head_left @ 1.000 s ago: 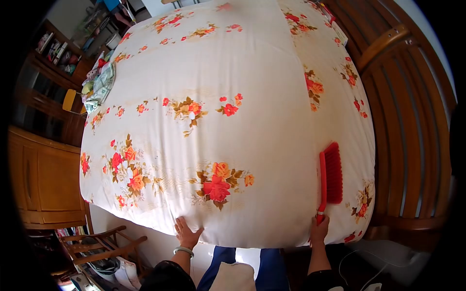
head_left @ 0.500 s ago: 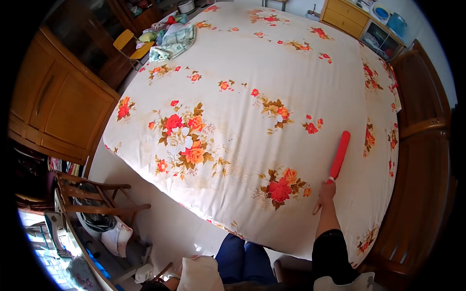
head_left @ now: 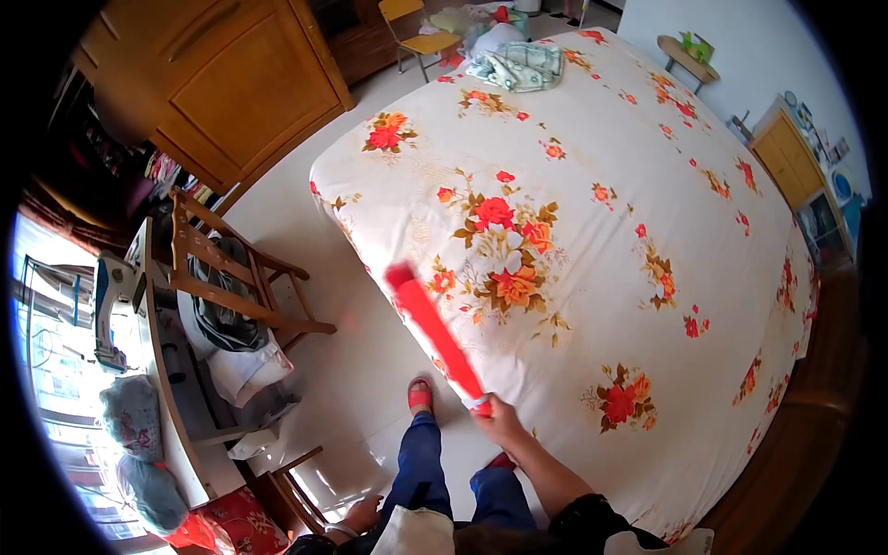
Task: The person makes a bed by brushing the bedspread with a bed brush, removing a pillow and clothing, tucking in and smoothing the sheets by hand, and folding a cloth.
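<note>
My right hand (head_left: 500,423) is closed around the handle of a long red bed brush (head_left: 433,330). The brush slants up and left over the near edge of the bed, its far end blurred by motion. Under it lies a cream bedsheet (head_left: 573,296) with red and orange flower prints, spread over the wide bed. Down at my left side hangs my left hand (head_left: 363,511), apart from the bed, its fingers loosely bent and nothing visible in them. A crumpled green and white cloth (head_left: 518,67) lies on the bed's far corner.
Left of the bed stands a wooden chair (head_left: 245,277) with dark and white cloth on it, beside a table with a sewing machine (head_left: 111,310). A wooden cabinet (head_left: 231,92) stands behind. My feet in red slippers (head_left: 420,396) are on the pale floor.
The bed brush in my right hand has swung from the bed's right side to its near left edge. My view has turned left, and my left hand now shows more.
</note>
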`<state>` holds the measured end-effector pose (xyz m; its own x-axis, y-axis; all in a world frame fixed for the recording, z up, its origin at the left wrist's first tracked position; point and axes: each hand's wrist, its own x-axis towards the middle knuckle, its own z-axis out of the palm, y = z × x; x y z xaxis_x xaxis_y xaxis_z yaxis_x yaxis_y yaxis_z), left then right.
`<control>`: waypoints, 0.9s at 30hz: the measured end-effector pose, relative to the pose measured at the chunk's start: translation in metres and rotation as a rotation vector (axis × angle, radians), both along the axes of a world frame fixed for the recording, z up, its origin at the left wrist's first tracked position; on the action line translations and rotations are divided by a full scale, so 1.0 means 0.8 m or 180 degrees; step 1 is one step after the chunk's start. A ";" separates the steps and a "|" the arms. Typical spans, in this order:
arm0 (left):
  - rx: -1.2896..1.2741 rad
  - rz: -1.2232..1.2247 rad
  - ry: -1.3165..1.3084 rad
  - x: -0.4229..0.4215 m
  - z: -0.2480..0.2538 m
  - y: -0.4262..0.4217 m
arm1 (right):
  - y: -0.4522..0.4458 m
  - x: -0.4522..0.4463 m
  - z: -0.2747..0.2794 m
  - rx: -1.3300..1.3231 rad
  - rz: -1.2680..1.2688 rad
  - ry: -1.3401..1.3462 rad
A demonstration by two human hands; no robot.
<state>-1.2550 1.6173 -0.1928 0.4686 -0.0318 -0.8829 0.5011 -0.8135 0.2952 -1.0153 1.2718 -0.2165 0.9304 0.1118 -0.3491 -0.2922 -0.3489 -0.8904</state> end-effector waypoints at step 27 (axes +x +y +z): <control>-0.0059 -0.0085 -0.2044 0.647 0.246 0.254 | 0.456 0.519 0.018 0.0173 0.0810 0.0042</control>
